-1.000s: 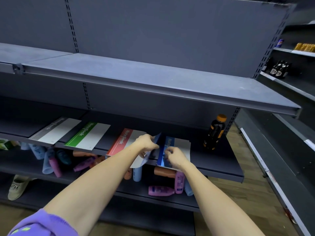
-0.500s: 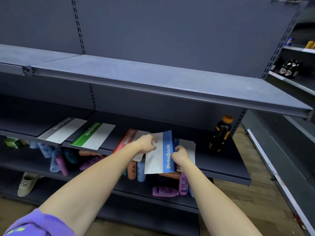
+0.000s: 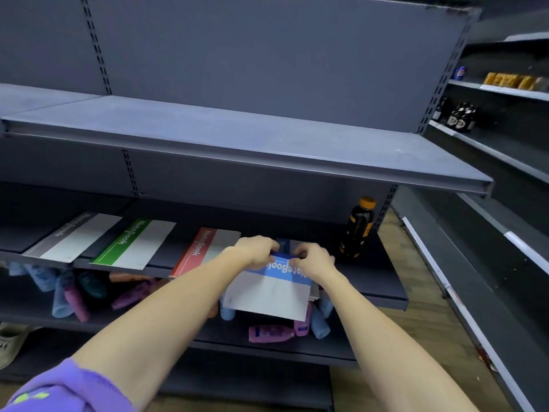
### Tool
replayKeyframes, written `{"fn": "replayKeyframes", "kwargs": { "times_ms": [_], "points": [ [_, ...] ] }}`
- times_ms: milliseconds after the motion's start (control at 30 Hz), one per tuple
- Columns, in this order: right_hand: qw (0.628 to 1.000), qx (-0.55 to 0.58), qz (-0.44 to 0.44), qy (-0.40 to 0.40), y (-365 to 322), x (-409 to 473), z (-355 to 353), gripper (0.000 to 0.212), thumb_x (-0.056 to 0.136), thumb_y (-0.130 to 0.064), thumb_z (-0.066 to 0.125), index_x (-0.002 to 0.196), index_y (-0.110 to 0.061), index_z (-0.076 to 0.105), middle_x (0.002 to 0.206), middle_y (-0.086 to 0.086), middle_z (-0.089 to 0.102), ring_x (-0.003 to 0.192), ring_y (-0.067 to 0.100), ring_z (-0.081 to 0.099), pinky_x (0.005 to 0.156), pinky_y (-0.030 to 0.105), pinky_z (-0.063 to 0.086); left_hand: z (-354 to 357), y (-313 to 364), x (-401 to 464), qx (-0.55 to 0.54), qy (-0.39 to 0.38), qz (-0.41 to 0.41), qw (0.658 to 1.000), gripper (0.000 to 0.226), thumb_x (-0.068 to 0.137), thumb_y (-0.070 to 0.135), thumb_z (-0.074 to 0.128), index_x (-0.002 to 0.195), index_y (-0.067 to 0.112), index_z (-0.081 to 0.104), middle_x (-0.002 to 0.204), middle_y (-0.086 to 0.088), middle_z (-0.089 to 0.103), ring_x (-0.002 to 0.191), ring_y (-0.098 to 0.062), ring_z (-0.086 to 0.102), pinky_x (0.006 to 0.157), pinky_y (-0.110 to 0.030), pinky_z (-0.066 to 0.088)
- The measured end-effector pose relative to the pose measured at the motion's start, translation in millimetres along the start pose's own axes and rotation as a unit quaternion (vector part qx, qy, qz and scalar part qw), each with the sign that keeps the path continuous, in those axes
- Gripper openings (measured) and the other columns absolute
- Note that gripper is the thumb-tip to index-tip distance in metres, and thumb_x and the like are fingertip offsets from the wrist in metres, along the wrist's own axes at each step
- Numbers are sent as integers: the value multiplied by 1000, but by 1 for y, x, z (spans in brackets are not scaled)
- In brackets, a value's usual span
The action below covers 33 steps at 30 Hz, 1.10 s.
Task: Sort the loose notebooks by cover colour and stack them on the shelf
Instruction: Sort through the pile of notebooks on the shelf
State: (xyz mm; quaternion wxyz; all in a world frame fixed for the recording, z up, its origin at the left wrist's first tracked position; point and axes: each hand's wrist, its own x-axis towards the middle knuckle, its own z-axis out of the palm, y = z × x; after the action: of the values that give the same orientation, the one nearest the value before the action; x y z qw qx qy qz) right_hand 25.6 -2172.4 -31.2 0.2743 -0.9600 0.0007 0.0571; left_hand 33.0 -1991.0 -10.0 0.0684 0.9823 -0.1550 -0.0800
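While both hands, left (image 3: pixel 255 251) and right (image 3: pixel 315 258), pinch its blue edge, each grip squaring it up, the blue notebook (image 3: pixel 271 288) lies lower centre on the shelf (image 3: pixel 371 281), overhanging; grey (image 3: pixel 74 234), green (image 3: pixel 133 243), red (image 3: pixel 205 248) piles leftward.

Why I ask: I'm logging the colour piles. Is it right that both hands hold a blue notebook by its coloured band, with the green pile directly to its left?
Not quite. The head view shows the red notebook directly left of the blue notebook; the green notebook lies beyond it. Both the left hand and right hand do grip the blue band.
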Motion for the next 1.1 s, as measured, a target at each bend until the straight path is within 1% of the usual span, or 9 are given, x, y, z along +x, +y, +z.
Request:
{"fn": "replayKeyframes", "kwargs": {
  "times_ms": [100, 200, 300, 433, 500, 600, 733, 900, 1100],
  "points": [
    [998, -26, 24, 50, 10, 0, -10, 55, 88, -27, 64, 141, -23, 49, 135, 6, 56, 126, 30, 50, 100, 43, 38, 7, 0, 6, -87, 6, -57, 995, 28, 98, 27, 50, 125, 22, 57, 125, -1, 62, 112, -27, 58, 84, -33, 43],
    [994, 13, 24, 109, 16, 1, -13, 52, 92, -21, 57, 143, -17, 46, 137, 13, 52, 127, 34, 47, 101, 48, 42, 15, -1, 13, -255, 57, -142, 955, 37, 99, 22, 55, 133, 7, 54, 135, -15, 58, 121, -33, 56, 94, -34, 43],
    [994, 31, 31, 100, 21, -1, -10, 50, 91, -17, 56, 140, -12, 49, 135, 16, 54, 124, 35, 50, 101, 46, 44, 28, 6, 14, -316, 66, -189, 927, 46, 95, 15, 62, 138, 3, 50, 139, -17, 55, 127, -34, 53, 99, -33, 41],
    [999, 33, 38, -3, 24, -7, 2, 43, 93, -15, 57, 136, -11, 57, 138, 12, 57, 128, 30, 53, 102, 33, 44, 53, 19, 10, -227, 33, -166, 959, 53, 89, 5, 56, 140, 11, 47, 141, -19, 43, 128, -38, 45, 102, -37, 41],
    [999, 23, 25, -38, 24, -10, 8, 40, 94, -16, 56, 133, -11, 60, 137, 10, 59, 127, 27, 54, 102, 30, 44, 61, 23, 7, -121, -15, -116, 986, 49, 92, 11, 51, 139, 19, 50, 142, -14, 39, 130, -36, 38, 102, -42, 40],
    [997, 3, 21, -69, 25, -10, 13, 39, 94, -15, 53, 132, -12, 60, 135, 8, 61, 124, 26, 56, 100, 30, 46, 67, 21, 5, -26, -77, -44, 996, 50, 98, 27, 47, 148, 25, 40, 154, -9, 32, 140, -32, 29, 107, -45, 37],
    [995, -18, 13, -93, 28, -10, 17, 36, 93, -12, 51, 127, -12, 62, 131, 7, 62, 119, 26, 57, 94, 28, 46, 65, 18, 1, 55, -45, -19, 997, 40, 98, 35, 47, 136, 22, 49, 145, -8, 41, 133, -29, 33, 104, -44, 35],
    [997, -6, -4, -82, 26, -7, 19, 30, 94, -11, 50, 118, -13, 67, 123, 7, 66, 113, 24, 61, 97, 33, 50, 65, 14, -4, 53, -24, 20, 998, 40, 94, 40, 54, 124, 14, 54, 136, -6, 48, 126, -27, 41, 98, -41, 38],
    [997, -9, -24, -70, 17, -3, 18, 27, 95, -16, 54, 119, -14, 66, 126, 8, 64, 114, 24, 61, 98, 36, 51, 55, 12, -9, -16, -65, 17, 998, 25, 92, 39, 57, 100, 16, 48, 113, -6, 55, 97, -26, 54, 83, -39, 47]
  ]
}}
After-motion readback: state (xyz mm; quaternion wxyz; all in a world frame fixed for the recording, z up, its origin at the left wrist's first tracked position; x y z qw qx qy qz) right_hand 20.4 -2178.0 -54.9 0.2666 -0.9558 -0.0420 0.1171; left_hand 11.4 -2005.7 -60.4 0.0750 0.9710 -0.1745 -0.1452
